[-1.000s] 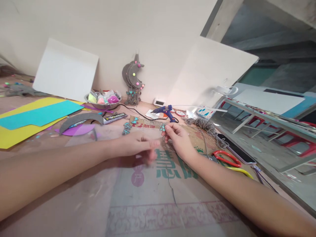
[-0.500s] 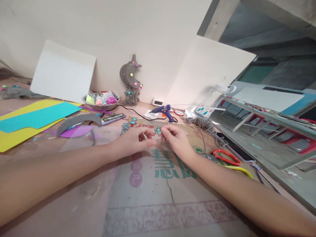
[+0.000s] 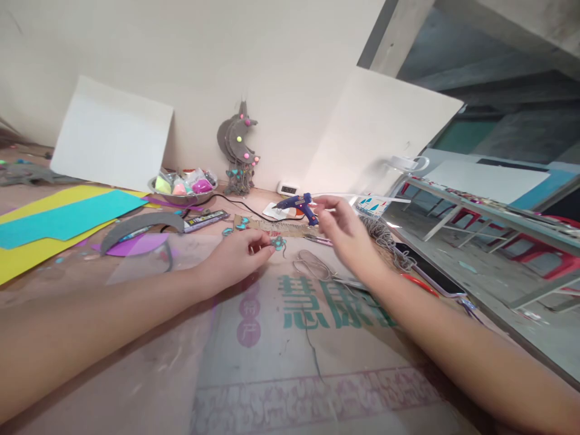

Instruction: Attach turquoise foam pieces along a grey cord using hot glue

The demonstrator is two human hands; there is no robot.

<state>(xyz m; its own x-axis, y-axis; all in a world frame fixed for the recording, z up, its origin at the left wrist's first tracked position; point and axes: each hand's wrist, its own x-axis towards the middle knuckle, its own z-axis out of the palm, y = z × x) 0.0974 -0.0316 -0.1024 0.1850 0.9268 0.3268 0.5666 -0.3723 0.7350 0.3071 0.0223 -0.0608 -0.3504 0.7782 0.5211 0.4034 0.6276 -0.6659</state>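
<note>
Head view: left hand pinching teal ornament

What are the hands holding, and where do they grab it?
The left hand pinches a small teal ornament by its edge at the fingertips. The right hand looks empty, reaching toward the glue gun.

Blue glue gun, teal paper sheet — seemingly turquoise-beaded ornament.
</note>
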